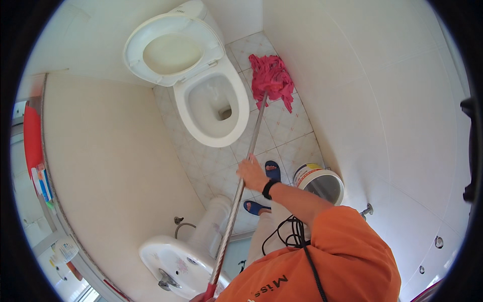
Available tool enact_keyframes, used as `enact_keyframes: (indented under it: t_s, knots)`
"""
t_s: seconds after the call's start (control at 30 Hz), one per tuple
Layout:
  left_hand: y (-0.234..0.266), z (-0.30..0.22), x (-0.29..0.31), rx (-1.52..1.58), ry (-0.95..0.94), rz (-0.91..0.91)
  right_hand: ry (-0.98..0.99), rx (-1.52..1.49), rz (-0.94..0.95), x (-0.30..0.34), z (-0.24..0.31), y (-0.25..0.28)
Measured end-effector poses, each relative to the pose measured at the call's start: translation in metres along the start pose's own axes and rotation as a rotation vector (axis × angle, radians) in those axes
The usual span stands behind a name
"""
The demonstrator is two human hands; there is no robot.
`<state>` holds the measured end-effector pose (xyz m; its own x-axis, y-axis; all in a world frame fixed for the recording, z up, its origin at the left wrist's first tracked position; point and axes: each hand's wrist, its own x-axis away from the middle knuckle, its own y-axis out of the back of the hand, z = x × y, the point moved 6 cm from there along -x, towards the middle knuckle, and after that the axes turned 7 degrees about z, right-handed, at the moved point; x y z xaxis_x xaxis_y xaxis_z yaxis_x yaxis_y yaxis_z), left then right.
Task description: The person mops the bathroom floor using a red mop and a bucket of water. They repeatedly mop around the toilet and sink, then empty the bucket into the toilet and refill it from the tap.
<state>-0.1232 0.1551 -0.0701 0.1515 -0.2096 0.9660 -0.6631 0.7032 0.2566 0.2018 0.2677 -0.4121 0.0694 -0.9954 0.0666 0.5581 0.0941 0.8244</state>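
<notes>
Mopping the tiled floor (pixel 289 128) looks to be the step in hand. The pink cloth mop (pixel 271 80) lies spread at upper centre-right, beside the toilet base and near the right-hand wall; its shaft runs down to the lower edge. The right hand (pixel 253 173) is wrapped around the shaft at mid-frame; the left hand (pixel 197 298) is at the red grip, mostly cut off, so I cannot tell how closely it grips. Another stroke would call for steering between the toilet (pixel 206 95) and the wall, an awkwardly narrow strip. The sink (pixel 161 251) crowds the shaft at lower left, the white bucket (pixel 307 173) sits right of centre, and blue sandals (pixel 272 172) stand beside it.
</notes>
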Motion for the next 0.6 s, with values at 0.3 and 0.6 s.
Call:
enact_keyframes:
  t_s: [0.3,0.6]
  knots:
    - [0.035,0.056,0.045,0.036,0.264,-0.015,0.155,-0.058,0.326,0.028,0.051,-0.025]
    - [-0.067,-0.076,-0.111,0.003,-0.158,-0.023,0.008,0.220,0.009,-0.072,-0.128,0.010]
